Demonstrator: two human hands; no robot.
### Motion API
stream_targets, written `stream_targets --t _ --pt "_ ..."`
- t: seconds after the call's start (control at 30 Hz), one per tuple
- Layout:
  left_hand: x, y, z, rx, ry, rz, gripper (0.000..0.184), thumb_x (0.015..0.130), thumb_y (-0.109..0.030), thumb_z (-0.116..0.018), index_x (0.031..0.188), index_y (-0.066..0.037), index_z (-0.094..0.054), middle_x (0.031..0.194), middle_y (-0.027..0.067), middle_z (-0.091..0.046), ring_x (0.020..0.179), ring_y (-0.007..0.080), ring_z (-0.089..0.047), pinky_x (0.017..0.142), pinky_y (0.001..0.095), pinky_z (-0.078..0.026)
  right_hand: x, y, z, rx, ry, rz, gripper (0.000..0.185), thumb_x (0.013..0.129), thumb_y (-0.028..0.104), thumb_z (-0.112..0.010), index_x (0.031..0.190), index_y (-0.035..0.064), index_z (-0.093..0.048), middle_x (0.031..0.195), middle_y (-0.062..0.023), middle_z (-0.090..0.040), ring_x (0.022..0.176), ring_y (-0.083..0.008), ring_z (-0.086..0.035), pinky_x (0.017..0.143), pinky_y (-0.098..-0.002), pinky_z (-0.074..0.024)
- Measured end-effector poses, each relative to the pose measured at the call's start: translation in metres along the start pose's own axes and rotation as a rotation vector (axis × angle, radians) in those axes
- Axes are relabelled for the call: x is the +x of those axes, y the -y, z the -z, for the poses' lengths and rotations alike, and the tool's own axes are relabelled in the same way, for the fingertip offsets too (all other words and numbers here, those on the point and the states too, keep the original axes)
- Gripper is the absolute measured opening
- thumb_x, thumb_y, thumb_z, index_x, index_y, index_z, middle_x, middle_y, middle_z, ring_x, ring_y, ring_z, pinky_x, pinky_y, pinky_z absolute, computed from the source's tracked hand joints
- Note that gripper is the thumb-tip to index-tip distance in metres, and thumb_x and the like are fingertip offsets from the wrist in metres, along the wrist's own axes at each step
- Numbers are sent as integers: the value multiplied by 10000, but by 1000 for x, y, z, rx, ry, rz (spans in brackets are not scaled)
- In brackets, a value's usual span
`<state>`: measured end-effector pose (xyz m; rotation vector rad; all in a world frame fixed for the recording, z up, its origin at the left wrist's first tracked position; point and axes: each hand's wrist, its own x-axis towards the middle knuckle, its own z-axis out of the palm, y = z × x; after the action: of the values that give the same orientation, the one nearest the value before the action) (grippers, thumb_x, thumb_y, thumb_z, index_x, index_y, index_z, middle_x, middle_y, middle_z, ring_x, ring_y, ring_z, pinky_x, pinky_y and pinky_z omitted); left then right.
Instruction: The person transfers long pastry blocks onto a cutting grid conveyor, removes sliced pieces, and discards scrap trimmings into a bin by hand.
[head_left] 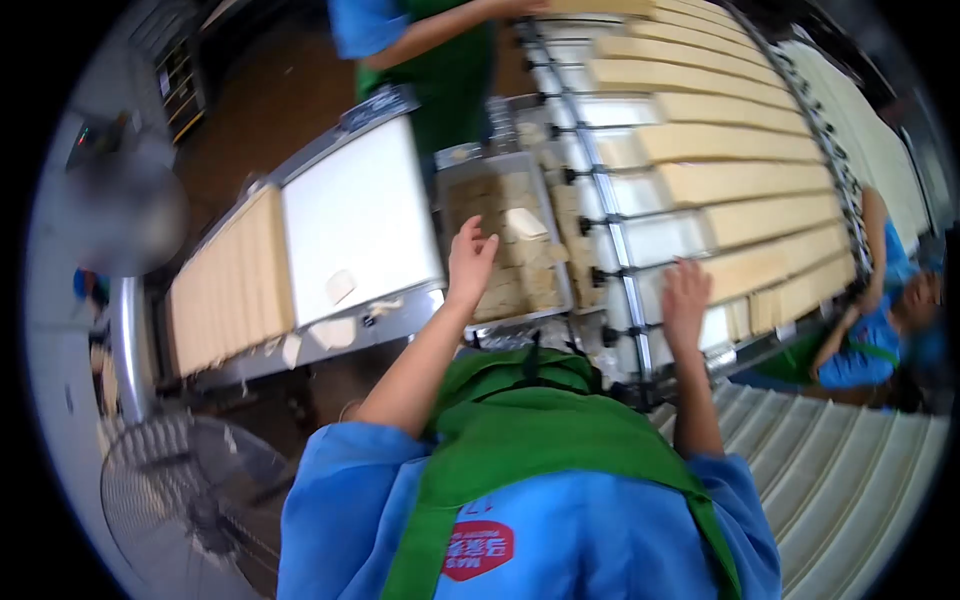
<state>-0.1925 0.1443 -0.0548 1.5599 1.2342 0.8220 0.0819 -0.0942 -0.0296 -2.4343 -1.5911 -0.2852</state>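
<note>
My left hand [472, 262] is over a metal tray [560, 275] of pale, bread-like pieces, its fingers apart and nothing in them. Just right of its fingertips is a loose whitish piece [525, 223]; whether it lies on the others or is in the air, I cannot tell. My right hand [686, 296] reaches to the conveyor [640, 200], fingers stretched out by the end of a long pale-yellow slab [745, 272]. Whether those fingertips touch the slab is unclear. Several similar slabs lie in rows across the belt.
Left of the tray stands a white board [360, 215] with scraps near its front edge, beside a row of upright slabs [235, 280]. A co-worker in a green apron [450, 80] stands opposite. Another person [865, 340] is at right. A fan [185, 490] stands lower left.
</note>
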Motion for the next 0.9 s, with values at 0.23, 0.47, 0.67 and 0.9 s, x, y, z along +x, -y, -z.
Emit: stream_targets --t 0.23,0.47,0.67,0.9 --pt "-28 71 205 506 -452 58 209 817 -110 -609 1010 -32 -590 929 151 -547 837 279 -559 771 383 -458 36 54 29 217 -49 0 377 830 95 -580 1189 16 -495 1319 -178 -435 1311 -380 -295 1081 -487 -211" --pt "-88 139 265 845 -510 244 491 745 -271 -708 1136 -34 -528 1077 209 -512 953 370 -539 817 405 -456 106 260 -28 578 331 413 329 786 25 -599 1109 67 -557 1386 -141 -392 1332 -359 -285 1081 -411 -285" --pt "-73 171 265 440 -262 407 440 678 -198 -739 1046 -4 -595 921 211 -633 870 368 -604 790 408 -480 128 443 -93 741 585 817 358 775 7 -600 1124 86 -593 1366 -176 -397 1310 -350 -316 1058 -387 -335" --pt "-29 82 267 -505 80 331 485 820 -244 -678 1207 -12 -500 990 129 -605 857 184 -585 764 311 -483 155 450 -145 643 393 950 190 709 78 -596 881 97 -673 1138 -140 -572 1093 -327 -505 913 -371 -404"
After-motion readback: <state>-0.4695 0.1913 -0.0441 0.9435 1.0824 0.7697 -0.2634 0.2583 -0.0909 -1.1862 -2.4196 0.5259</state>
